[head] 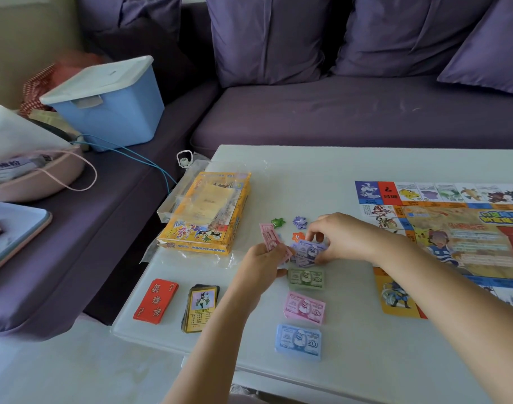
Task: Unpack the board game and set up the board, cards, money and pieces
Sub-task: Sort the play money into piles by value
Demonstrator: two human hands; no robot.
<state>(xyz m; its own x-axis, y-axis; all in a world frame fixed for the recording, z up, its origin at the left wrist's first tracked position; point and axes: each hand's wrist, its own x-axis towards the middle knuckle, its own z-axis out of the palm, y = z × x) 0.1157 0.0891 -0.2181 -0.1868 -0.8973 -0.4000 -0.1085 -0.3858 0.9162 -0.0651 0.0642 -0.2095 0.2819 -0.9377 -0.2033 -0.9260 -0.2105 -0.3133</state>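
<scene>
Looks like money sorting: just left of the board (453, 228), the left hand (264, 262) pinches spare pink notes (268, 236) out of the way while the right hand (341, 237) pinches purple notes (307, 249) onto a pile heading the row of sorted stacks (304, 307).

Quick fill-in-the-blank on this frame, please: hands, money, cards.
1. The left hand grips a wad coloured ___.
2. The right hand pinches notes coloured ___.
3. The blue stack is marked ___.
4. The red deck lies to the ___ of the other deck.

Missing words: pink; purple; 500; left.
</scene>
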